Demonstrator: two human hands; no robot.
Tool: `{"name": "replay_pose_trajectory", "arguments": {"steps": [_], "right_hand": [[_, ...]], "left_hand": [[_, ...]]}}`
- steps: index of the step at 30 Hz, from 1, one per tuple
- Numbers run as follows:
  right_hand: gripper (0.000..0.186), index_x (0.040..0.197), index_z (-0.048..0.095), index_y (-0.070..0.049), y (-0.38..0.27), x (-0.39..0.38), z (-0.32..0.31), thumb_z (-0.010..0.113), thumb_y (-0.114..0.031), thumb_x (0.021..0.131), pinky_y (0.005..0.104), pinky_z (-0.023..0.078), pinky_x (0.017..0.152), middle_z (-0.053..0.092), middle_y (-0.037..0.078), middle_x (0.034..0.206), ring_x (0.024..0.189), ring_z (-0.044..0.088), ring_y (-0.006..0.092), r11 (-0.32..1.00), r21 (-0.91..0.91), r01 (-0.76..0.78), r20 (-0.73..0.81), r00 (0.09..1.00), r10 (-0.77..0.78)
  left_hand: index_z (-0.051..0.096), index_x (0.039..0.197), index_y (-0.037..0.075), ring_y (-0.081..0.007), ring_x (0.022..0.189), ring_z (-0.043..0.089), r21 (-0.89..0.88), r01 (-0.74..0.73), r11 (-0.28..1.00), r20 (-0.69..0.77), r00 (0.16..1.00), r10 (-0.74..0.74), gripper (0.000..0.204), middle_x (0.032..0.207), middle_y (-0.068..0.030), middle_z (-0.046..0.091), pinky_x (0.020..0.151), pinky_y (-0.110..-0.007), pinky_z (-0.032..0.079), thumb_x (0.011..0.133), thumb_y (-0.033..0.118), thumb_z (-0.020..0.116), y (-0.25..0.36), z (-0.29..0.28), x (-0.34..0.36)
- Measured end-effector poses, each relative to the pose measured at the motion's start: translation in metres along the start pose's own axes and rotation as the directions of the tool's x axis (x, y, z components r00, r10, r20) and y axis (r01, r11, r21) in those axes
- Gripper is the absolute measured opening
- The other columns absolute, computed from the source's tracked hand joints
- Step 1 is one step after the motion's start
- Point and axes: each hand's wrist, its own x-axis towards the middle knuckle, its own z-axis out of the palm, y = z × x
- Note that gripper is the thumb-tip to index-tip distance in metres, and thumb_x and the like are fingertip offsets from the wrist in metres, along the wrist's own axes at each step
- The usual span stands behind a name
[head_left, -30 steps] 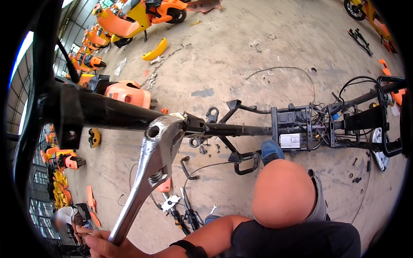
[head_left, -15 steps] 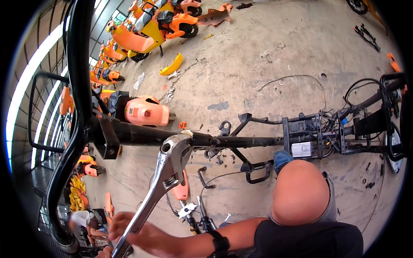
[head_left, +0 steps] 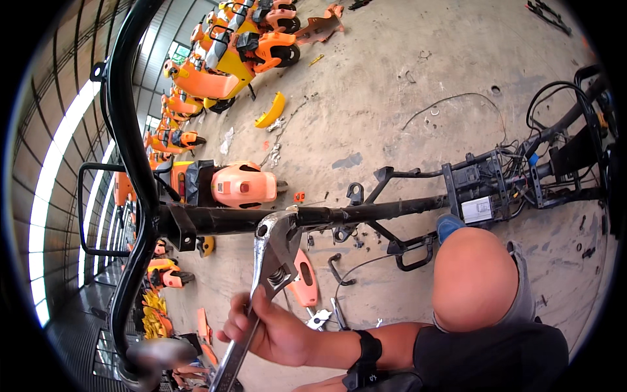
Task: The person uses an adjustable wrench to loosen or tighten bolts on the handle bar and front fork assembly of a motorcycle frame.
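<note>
My right hand (head_left: 284, 330) holds a large silver adjustable wrench (head_left: 266, 255) partway down its handle, fingers curled around it. The wrench's head rests at the black frame tube (head_left: 228, 221), near a joint; I cannot tell exactly what the jaws grip. A forearm strap (head_left: 362, 359) circles my right arm. Skin of another forearm shows at the bottom edge, but my left hand is out of view. My bent knee (head_left: 473, 277) and blue shoe (head_left: 449, 225) are beside the frame, under its section with a silver box (head_left: 477, 209) and wiring.
Orange and yellow scooters (head_left: 222, 78) line the left background. A detached yellow panel (head_left: 271, 110), a pink panel (head_left: 304, 281), black brackets, cables and small parts lie on the concrete floor (head_left: 424, 72). A co-worker (head_left: 189, 359) crouches at lower left, behind the black bent tube (head_left: 124, 52).
The view has shifted, showing more roof at the left. My right hand has moved higher on the wrench handle, and the second hand seen earlier at the bottom edge is now out of view.
</note>
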Motion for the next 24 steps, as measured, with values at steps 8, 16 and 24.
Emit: {"name": "replay_pose_trajectory", "arguments": {"steps": [8, 16, 24], "right_hand": [[0.039, 0.091, 0.046, -0.013, 0.009, -0.004, 0.011, 0.037, -0.052, 0.093, 0.0347, 0.041, 0.092, 0.035, -0.003, 0.071, 0.070, 0.044, 0.0110, 0.997, -0.058, 0.044, -0.157, 0.986, -0.052], [0.037, 0.094, 0.042, -0.013, 0.012, 0.005, 0.010, 0.039, -0.050, 0.093, 0.0344, 0.041, 0.089, 0.034, -0.003, 0.071, 0.069, 0.043, 0.0103, 0.990, -0.111, 0.083, -0.159, 0.982, -0.100], [0.036, 0.093, 0.040, -0.014, 0.021, 0.010, 0.017, 0.040, -0.049, 0.094, 0.0355, 0.041, 0.089, 0.033, -0.003, 0.071, 0.068, 0.042, 0.0103, 0.988, -0.101, 0.117, -0.191, 0.972, -0.135]], "left_hand": [[0.052, 0.067, 0.012, -0.0171, 0.063, 0.051, 0.721, -0.199, 0.664, 0.016, 0.962, 0.271, 0.038, 0.057, 0.0016, 0.049, 0.074, -0.037, 0.040, 0.087, 0.042, 0.041, -0.037, -0.003, -0.013], [0.033, 0.054, 0.017, -0.0125, 0.046, 0.035, 0.745, -0.146, 0.651, -0.039, 0.964, 0.261, 0.037, 0.049, 0.0036, 0.028, 0.059, -0.029, 0.037, 0.087, 0.031, 0.041, -0.035, -0.002, 0.006], [0.032, 0.053, 0.019, -0.0114, 0.045, 0.034, 0.702, -0.121, 0.702, -0.073, 0.968, 0.239, 0.035, 0.048, 0.0042, 0.029, 0.061, -0.027, 0.038, 0.087, 0.023, 0.041, -0.038, 0.007, 0.021]]}}
